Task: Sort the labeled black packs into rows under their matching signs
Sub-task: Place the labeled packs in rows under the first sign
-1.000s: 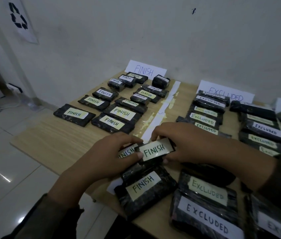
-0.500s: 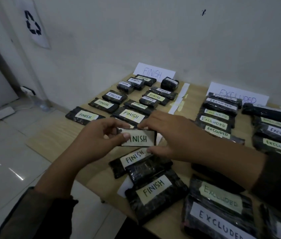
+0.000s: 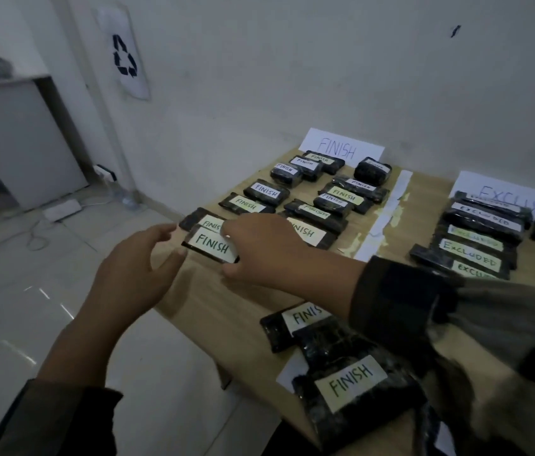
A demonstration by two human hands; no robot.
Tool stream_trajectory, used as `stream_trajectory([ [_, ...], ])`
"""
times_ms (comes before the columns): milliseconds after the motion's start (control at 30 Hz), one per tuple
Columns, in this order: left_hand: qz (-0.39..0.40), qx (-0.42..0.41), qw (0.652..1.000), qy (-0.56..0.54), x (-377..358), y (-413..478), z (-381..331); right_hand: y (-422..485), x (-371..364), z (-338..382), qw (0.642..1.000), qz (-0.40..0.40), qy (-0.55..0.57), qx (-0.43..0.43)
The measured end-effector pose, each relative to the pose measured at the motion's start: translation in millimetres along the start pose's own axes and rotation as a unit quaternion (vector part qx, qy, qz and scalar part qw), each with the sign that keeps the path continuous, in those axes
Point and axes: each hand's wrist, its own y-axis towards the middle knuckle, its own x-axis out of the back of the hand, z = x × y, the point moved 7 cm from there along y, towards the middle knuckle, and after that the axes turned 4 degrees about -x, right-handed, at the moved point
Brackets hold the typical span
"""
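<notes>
The right grip [image 3: 259,248] pinches the right end of a black FINISH pack [image 3: 211,246], fingers curled over the top edge and thumb under the near edge. The left grip [image 3: 134,268] is spread and holds nothing. Its thumb tip lies at the pack's left corner, but I cannot tell whether it touches.

The pack sits left of the frame's centre, at the near end of the left row under the FINISH sign [image 3: 341,148], close to the table [image 3: 226,307] edge. In the picture its far edge overlaps the last pack in the row [image 3: 200,222]; whether it has landed yet cannot be told.

Risks from here, as I judge them:
- The spot is right by the table's left edge. Set down a little too far left, the pack would overhang and could slip to the floor.
- Set down too far back, it would ride up on the row's last pack and sit tilted instead of flat.
- One end is pinched and the other is unsupported, so an early release could let it twist out of line.
- The right sleeve [image 3: 423,307] hangs over the unsorted packs [image 3: 351,383] at lower right, and pulling the arm back low could drag them
</notes>
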Motion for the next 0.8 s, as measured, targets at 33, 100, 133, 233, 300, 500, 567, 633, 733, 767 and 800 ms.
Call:
stream_trajectory([
  [33, 0.013, 0.000, 0.999, 0.030, -1.1, -1.8, 5.9, 6.0, -2.5, 3.5, 1.000, 0.003, 0.006, -0.001],
  [100, 0.048, 0.001, 0.996, 0.076, -3.6, -5.7, 13.8, 16.2, -7.8, 9.4, 1.000, 0.006, 0.009, -0.004],
  [133, 0.064, -0.002, 0.993, 0.098, -4.9, -7.3, 16.8, 20.2, -10.2, 12.5, 1.000, 0.006, 0.008, -0.004],
  [233, 0.082, -0.016, 0.987, 0.140, -5.2, -10.6, 21.3, 30.0, -17.5, 20.6, 1.000, 0.006, 0.018, -0.006],
  [300, 0.082, -0.024, 0.986, 0.142, -4.3, -12.0, 22.9, 35.1, -21.8, 25.9, 1.000, 0.006, 0.019, -0.006],
  [500, 0.081, -0.028, 0.988, 0.129, -7.5, -13.8, 24.8, 41.3, -28.1, 33.8, 1.000, 0.011, -0.025, 0.009],
  [567, 0.087, -0.033, 0.988, 0.122, -11.5, -13.5, 23.8, 40.7, -24.9, 32.8, 0.999, 0.014, -0.042, 0.013],
  [633, 0.086, -0.043, 0.988, 0.119, -14.0, -13.7, 18.0, 37.8, -15.3, 26.7, 0.999, 0.008, -0.047, 0.013],
  [733, 0.083, -0.070, 0.989, 0.103, -17.9, -16.0, 1.8, 22.4, 5.0, 7.9, 0.998, 0.015, -0.051, 0.023],
  [767, 0.083, -0.081, 0.989, 0.091, -19.0, -17.6, -6.1, 13.4, 10.3, 0.2, 0.998, 0.037, -0.053, 0.029],
  [800, 0.084, -0.093, 0.989, 0.080, -19.8, -19.5, -15.8, 2.8, 14.0, -8.4, 0.996, 0.066, -0.052, 0.032],
])
